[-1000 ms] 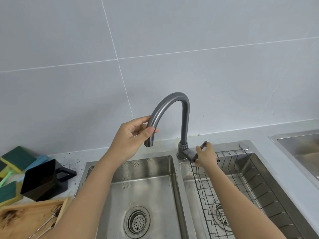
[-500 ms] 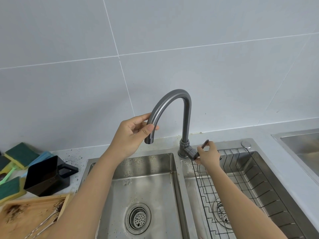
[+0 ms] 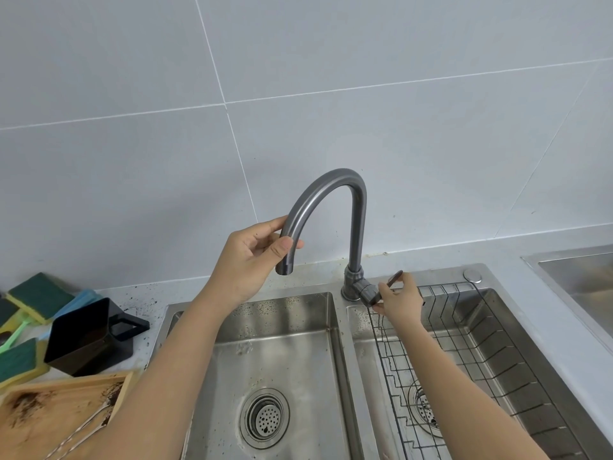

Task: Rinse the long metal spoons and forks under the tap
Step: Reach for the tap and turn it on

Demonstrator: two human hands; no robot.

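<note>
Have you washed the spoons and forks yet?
Not yet. Nothing is rinsed: no water runs from the tap. Right now the left hand holds the spout over the left basin and the right hand is on the handle. The cutlery lies on the wooden tray, waiting.

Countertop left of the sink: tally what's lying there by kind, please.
Green-and-yellow sponges: 3 in view, some cut off by the frame edge
Black cup with handle: 1
Wooden tray: 1
Blue cloth: 1
Green-handled brush: 1
Total: 7
</note>
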